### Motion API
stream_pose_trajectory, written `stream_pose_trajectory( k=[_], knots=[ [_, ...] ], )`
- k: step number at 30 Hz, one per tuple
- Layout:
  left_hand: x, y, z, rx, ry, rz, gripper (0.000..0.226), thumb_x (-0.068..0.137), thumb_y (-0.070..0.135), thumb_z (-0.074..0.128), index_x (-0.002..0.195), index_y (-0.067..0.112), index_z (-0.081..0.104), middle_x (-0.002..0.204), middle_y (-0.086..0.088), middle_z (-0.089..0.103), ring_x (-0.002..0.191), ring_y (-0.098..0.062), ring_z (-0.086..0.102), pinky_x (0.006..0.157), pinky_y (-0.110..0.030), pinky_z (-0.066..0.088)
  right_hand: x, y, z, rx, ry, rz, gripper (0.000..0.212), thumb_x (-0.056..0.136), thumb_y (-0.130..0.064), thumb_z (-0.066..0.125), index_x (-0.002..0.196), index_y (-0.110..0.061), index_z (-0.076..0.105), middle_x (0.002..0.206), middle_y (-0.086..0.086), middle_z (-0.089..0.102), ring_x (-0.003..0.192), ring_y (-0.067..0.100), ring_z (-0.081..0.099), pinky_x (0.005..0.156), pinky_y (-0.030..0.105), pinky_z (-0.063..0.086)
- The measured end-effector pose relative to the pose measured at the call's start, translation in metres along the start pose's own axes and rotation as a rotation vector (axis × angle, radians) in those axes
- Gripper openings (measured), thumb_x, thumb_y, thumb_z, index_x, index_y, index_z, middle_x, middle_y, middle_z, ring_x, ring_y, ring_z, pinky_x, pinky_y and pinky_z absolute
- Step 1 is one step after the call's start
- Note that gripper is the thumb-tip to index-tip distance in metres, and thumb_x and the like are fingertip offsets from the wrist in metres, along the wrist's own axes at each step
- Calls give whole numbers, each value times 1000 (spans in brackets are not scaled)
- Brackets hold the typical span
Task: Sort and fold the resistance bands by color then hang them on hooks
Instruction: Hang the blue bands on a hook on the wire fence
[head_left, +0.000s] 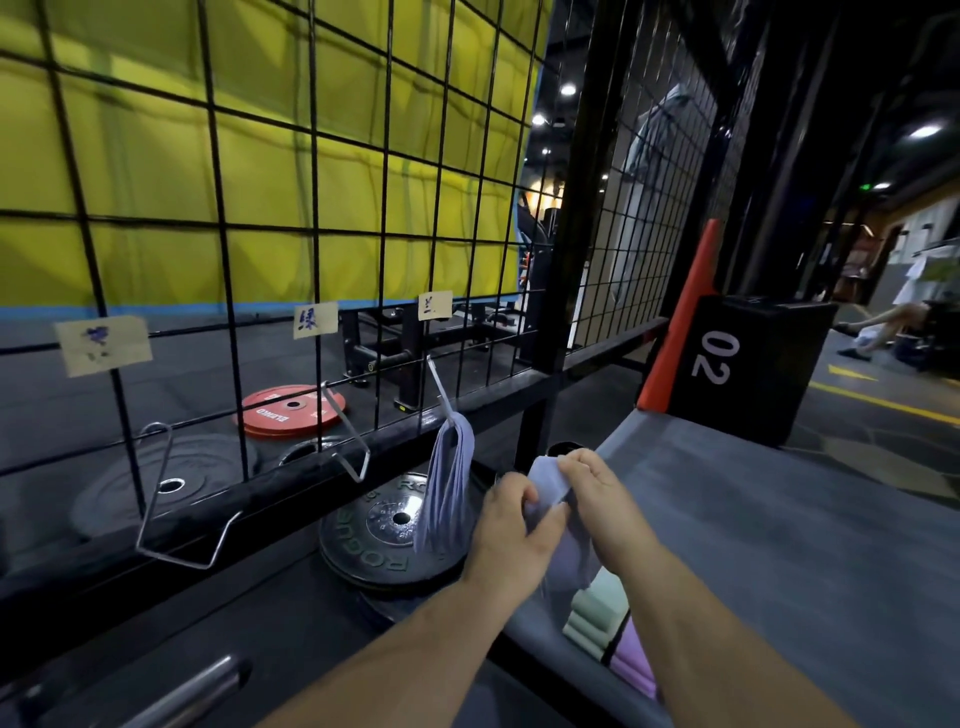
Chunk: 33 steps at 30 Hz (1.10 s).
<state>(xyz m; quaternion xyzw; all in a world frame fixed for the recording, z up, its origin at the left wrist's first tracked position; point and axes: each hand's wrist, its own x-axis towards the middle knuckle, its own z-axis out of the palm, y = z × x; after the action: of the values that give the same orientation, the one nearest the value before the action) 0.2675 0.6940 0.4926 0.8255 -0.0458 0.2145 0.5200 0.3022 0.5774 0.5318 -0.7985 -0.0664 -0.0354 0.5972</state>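
The lower end of the pale blue band (571, 551) is vanishing between the 2 forearms; the left hand (511, 525) and right hand (597, 493) are pinching its top, its length hanging downward.

— Where do the hooks sit?
— In a row on the wire grid (317, 218): left hook (171, 499), middle hook (348, 441), right hook (439, 387), with paper labels (315, 320) just above them.
— What's on them?
— A bundle of bands (449, 483) hangs from the right hook, over a stack of plates (384, 540) in front of the grid.
— And the hands?
— Just right of the bundle. The left hand (511, 525) and right hand (605, 493) grip one band (548, 488) together, above the platform (779, 545) edge. Folded bands (597, 613) lie below, on the platform. A box (748, 364) stands at its far end.
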Motion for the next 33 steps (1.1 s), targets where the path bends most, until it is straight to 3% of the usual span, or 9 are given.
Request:
stream_pose_trajectory(
  k=[5,10,13,16,21,25,27,30,33],
  knots=[
    [-3,10,-12,51,11,9,17,92,39,54,96,24,47,98,9,43,82,-3,47,64,-13,36,-6,-11,3,54,-22,-47,25,97,-37,47,77,-22,48,68,-6,44,67,10,41,64,26,36],
    [-2,13,-25,48,117,37,22,95,30,52,75,27,45,86,5,48,72,-2,46,61,-12,34,-11,-23,9,29,-121,-55,33,92,-59,46,80,-28,52,78,-3,52,74,12,50,70,29,42],
    [-3,14,-37,53,159,21,25,96,30,51,72,24,46,82,8,46,69,-3,46,59,-13,35,-13,-26,14,117,-209,-69,38,84,-66,51,84,-28,54,86,1,56,79,14,53,74,34,45],
    [-2,12,-45,29,228,12,31,95,34,51,66,30,40,71,8,44,61,-9,42,51,-16,29,-17,-33,20,61,-270,-122,33,92,-55,49,89,-22,48,81,-1,52,76,14,49,73,33,43],
    [-5,13,-60,-32,295,28,27,94,35,54,69,27,47,67,8,47,62,-8,44,55,-17,31,-14,-37,30,112,-331,-154,28,92,-45,55,87,-20,45,74,-5,58,74,11,57,80,35,49],
    [-6,15,-73,-123,346,45,16,92,26,59,77,22,55,81,6,53,68,-5,52,59,-15,39,-9,-46,35,209,-373,-211,21,93,-23,62,83,-14,45,67,-3,52,66,12,50,64,23,45],
    [-6,15,-77,-148,407,22,8,91,23,61,84,21,58,94,5,52,77,-2,54,64,-8,41,-5,-50,35,234,-411,-242,19,85,-20,70,83,-14,52,69,-4,53,64,9,50,61,22,44],
    [-4,14,-82,-153,481,12,5,91,22,62,89,18,60,97,6,50,82,3,53,67,-5,41,-2,-61,34,263,-463,-284,19,76,-18,70,89,-10,59,74,1,60,67,14,56,64,25,47],
    [1,13,-82,-165,517,-21,6,92,24,60,89,18,60,94,5,54,83,-4,54,71,-15,44,2,-71,38,296,-479,-292,31,79,-15,68,106,-1,63,91,11,69,82,20,66,73,27,53]
  ],
)
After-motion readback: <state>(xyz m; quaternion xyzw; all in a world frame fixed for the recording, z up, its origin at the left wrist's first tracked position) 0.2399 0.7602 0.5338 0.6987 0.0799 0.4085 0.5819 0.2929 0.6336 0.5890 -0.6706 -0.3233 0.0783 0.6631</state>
